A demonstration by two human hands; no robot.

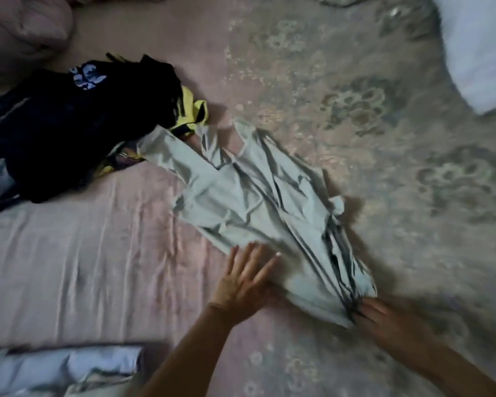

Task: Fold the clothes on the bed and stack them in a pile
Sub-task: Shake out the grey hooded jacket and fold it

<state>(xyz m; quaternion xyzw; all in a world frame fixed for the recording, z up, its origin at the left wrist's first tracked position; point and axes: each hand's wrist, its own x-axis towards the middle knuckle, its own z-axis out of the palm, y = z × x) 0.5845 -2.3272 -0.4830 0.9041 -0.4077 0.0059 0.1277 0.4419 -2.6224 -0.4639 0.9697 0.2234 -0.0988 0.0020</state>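
A pale mint-grey garment (249, 196) lies crumpled and stretched diagonally across the middle of the bed. My left hand (245, 277) lies flat with straight, spread fingers at its near left edge, fingertips on the cloth. My right hand (384, 319) is at the garment's near right corner, where the fabric bunches into tight folds; motion blur hides its fingers. A heap of unfolded dark clothes (69, 130) with yellow pieces sits at the left, touching the garment's far end. Folded light blue clothes (69, 368) lie at the near left corner.
The pink bedspread (83, 267) with a grey floral pattern covers the bed. A pink rolled duvet or pillow (20, 27) sits at the far left. A white pillow (478, 53) lies at the far right.
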